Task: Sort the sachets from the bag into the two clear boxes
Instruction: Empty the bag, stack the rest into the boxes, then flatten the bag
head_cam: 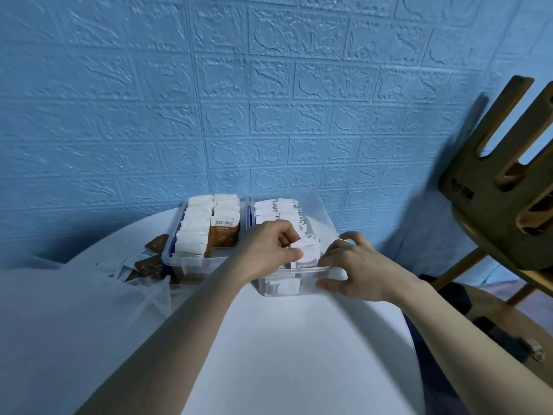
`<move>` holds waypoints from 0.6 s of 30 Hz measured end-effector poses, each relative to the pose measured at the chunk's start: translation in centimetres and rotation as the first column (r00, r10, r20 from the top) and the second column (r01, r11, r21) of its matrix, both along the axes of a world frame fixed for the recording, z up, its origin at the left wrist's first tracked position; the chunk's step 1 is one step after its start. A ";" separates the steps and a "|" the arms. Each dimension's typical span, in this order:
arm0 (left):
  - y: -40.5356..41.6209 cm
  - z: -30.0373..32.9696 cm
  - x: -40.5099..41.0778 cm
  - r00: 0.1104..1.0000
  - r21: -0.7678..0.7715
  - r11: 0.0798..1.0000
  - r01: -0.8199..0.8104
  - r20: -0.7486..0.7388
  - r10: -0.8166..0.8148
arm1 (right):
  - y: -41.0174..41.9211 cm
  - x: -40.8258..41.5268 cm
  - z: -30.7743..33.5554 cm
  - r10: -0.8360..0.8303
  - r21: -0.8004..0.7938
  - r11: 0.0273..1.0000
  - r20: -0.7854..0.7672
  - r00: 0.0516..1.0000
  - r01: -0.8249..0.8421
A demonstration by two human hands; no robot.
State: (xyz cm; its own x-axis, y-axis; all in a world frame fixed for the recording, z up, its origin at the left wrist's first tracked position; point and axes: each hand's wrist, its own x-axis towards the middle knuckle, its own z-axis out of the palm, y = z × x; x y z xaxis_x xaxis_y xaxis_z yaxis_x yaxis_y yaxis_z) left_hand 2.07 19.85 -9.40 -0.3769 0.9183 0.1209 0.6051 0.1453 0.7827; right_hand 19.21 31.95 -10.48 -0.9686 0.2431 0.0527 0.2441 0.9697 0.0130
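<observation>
— Where are we in the sorting?
— Brown sachets (pixel 149 265) lie in the bag (pixel 89 295) at far left, beside the left box (pixel 167 256), so we judge it unfinished. Our left hand (pixel 269 247) pinches a white sachet (pixel 308 250) between thumb and curled forefinger, over the right box (pixel 281 287).
— And our right hand (pixel 359 265)?
— It grips that box's near wall, thumb outside, fingers hooked over the rim. Next we should slot the sachet in upright.

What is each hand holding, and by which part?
The left hand pinches a white sachet by its upper edge; the right hand grips the right clear box at its near rim.
</observation>
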 end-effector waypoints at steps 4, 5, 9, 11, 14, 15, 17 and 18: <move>-0.4 -0.1 -0.2 0.992 0.114 0.988 -0.108 0.082 0.099 | 0.2 0.2 0.3 -0.046 -0.221 0.975 -0.058 0.997 0.032; -0.5 0.0 -0.3 0.990 0.136 0.983 -0.126 0.086 0.115 | 0.2 0.2 0.5 -0.056 -0.297 0.954 -0.071 0.996 0.033; -0.9 -0.2 0.2 0.999 0.094 0.994 -0.050 0.010 0.049 | -0.2 -0.1 1.8 -0.088 -0.512 0.858 -0.094 0.992 0.027; -1.0 -0.6 0.3 0.999 0.078 0.996 -0.034 -0.023 0.036 | -0.2 -0.4 2.3 -0.126 -0.581 0.813 -0.105 0.986 0.042; -1.1 -0.9 0.4 1.000 0.090 0.996 -0.019 -0.012 0.020 | -0.1 -0.7 2.5 -0.128 -0.604 0.796 -0.107 0.986 0.038; -1.0 -0.9 0.5 1.000 0.080 0.997 -0.014 -0.017 0.016 | -0.1 -0.7 2.6 -0.130 -0.614 0.789 -0.114 0.985 0.033; -0.7 -0.7 0.7 1.000 0.033 0.999 -0.001 -0.027 0.001 | 0.0 -0.9 2.6 -0.154 -0.629 0.777 -0.127 0.980 0.040; -0.6 -0.6 0.9 1.000 0.002 1.000 0.009 -0.020 -0.009 | 0.1 -1.1 2.4 -0.165 -0.624 0.779 -0.124 0.978 0.052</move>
